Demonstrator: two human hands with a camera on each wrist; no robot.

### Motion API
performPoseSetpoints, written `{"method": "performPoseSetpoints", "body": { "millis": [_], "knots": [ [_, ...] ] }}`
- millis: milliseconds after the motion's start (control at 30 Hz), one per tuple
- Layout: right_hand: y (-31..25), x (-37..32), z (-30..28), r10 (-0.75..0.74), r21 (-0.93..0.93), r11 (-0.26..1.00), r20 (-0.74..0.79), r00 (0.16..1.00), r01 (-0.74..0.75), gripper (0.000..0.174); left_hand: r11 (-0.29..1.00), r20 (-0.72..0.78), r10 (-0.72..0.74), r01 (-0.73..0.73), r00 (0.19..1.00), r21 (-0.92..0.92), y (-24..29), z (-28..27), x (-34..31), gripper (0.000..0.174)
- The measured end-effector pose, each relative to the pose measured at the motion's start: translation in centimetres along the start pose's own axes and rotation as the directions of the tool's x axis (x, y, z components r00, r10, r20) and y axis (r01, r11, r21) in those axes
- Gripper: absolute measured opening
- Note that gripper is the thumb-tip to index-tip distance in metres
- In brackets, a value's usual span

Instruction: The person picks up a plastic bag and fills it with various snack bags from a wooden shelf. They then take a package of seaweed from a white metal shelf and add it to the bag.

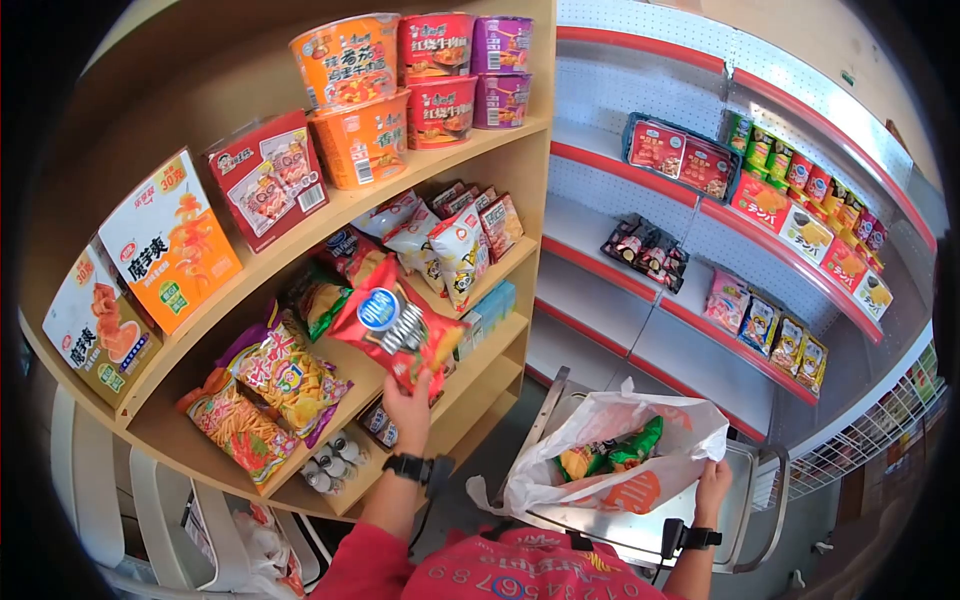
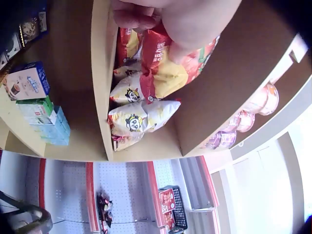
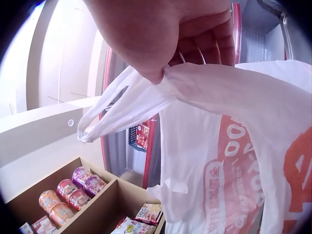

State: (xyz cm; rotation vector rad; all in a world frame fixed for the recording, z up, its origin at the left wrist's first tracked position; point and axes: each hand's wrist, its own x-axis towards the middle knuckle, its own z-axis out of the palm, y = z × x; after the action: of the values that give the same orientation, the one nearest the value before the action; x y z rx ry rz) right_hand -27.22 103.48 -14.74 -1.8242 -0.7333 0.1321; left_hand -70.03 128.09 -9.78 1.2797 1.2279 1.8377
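Observation:
My left hand (image 1: 407, 405) grips the lower edge of a red chip bag (image 1: 395, 318) with a blue round logo, in front of the wooden shelf's snack row. In the left wrist view the fingers lie over the red and yellow wrapper (image 2: 163, 73), next to white panda-print snack bags (image 2: 131, 119). My right hand (image 1: 712, 488) pinches the rim of a white plastic shopping bag (image 1: 535, 475), holding its mouth wide. Green and yellow snack packs (image 1: 632, 447) lie inside it. The right wrist view shows thumb and fingers on the bag's edge, with a handle loop (image 3: 107, 119) hanging beside.
The plastic bag rests on a metal cart (image 1: 740, 530). Cup noodles (image 1: 360, 145) and snack boxes (image 1: 180, 240) stand on the wooden upper shelf (image 1: 470, 150). More chip bags (image 1: 290, 375) sit below. White shelves with red edges (image 1: 630, 165) stand at the right.

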Motion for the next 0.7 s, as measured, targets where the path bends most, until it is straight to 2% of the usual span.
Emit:
{"method": "performPoseSetpoints", "body": {
  "millis": [67, 133, 167, 200, 267, 333, 367, 400, 467, 500, 533, 567, 600, 633, 700],
  "knots": [
    [0.7, 0.3, -0.2, -0.029, -0.003, 1.000, -0.033, 0.999, 0.029, 0.030, 0.998, 0.147, 0.024, -0.016, 0.989, -0.053, 2.9, 0.8, -3.1, 0.032],
    [0.9, 0.6, -0.7, -0.024, -0.032, 0.999, 0.020, 1.000, 0.025, 0.030, 0.995, 0.293, 0.093, -0.100, 0.951, 0.007, 2.4, 1.4, -6.1, 0.036],
    [0.6, 0.6, -0.8, 0.021, -0.003, 1.000, 0.028, 0.999, -0.021, 0.030, 0.970, 0.404, 0.134, -0.204, 0.905, 0.135, 4.6, 2.1, -7.6, 0.036],
    [0.3, 0.7, -0.9, 0.013, -0.013, 1.000, 0.035, 0.999, -0.013, 0.030, 0.916, 0.513, 0.159, -0.321, 0.843, 0.243, 6.8, 2.7, -9.0, 0.036],
    [0.1, 0.9, -1.1, -0.037, -0.016, 0.999, 0.030, 0.999, 0.038, 0.029, 0.807, 0.692, 0.303, -0.563, 0.656, 0.180, 6.4, 4.4, -11.3, 0.035],
    [0.0, 1.1, -1.4, 0.004, 0.005, 1.000, 0.039, 0.999, -0.004, 0.029, 0.739, 0.832, 0.322, -0.670, 0.451, 0.077, 6.0, 6.0, -13.1, 0.037],
    [-0.2, 1.2, -1.9, 0.042, -0.025, 0.999, 0.073, 0.996, -0.040, 0.023, 0.699, 0.855, 0.357, -0.715, 0.376, 0.022, 5.8, 6.9, -14.0, 0.035],
    [-0.1, 1.3, -2.1, 0.052, -0.020, 0.999, 0.082, 0.995, -0.050, 0.022, 0.700, 0.857, 0.366, -0.715, 0.363, 0.004, 5.6, 7.5, -14.7, 0.035],
    [-0.4, 1.3, -2.5, -0.021, 0.033, 0.999, 0.052, 0.998, 0.020, 0.022, 0.638, 0.926, 0.271, -0.770, 0.262, 0.031, 4.8, 8.6, -16.1, 0.033],
    [0.0, 1.4, -3.0, 0.033, 0.031, 0.999, 0.082, 0.996, -0.036, 0.022, 0.625, 0.954, 0.204, -0.779, 0.222, 0.048, 4.0, 8.8, -16.6, 0.026],
    [0.4, 1.5, -3.3, 0.044, 0.039, 0.998, 0.094, 0.995, -0.048, 0.022, 0.630, 0.957, 0.208, -0.776, 0.202, 0.027, 2.5, 8.8, -17.2, 0.026],
    [0.4, 1.5, -3.8, 0.034, 0.023, 0.999, 0.110, 0.993, -0.037, 0.022, 0.590, 0.981, 0.065, -0.800, 0.182, 0.109, 0.6, 8.9, -17.6, 0.022],
    [0.1, 1.4, -4.2, 0.024, 0.010, 1.000, 0.126, 0.992, -0.025, 0.022, 0.532, 0.983, -0.077, -0.827, 0.168, 0.183, -0.7, 8.9, -17.8, 0.018],
    [0.8, 1.5, -4.4, 0.013, 0.022, 1.000, 0.136, 0.991, -0.016, 0.020, 0.541, 0.974, -0.134, -0.810, 0.182, 0.226, -0.7, 8.9, -18.0, 0.013],
    [1.1, 1.5, -5.0, 0.029, 0.046, 0.998, 0.150, 0.988, -0.036, 0.019, 0.471, 0.943, -0.263, -0.825, 0.205, 0.311, -1.0, 9.0, -18.5, 0.013]
  ]
}}
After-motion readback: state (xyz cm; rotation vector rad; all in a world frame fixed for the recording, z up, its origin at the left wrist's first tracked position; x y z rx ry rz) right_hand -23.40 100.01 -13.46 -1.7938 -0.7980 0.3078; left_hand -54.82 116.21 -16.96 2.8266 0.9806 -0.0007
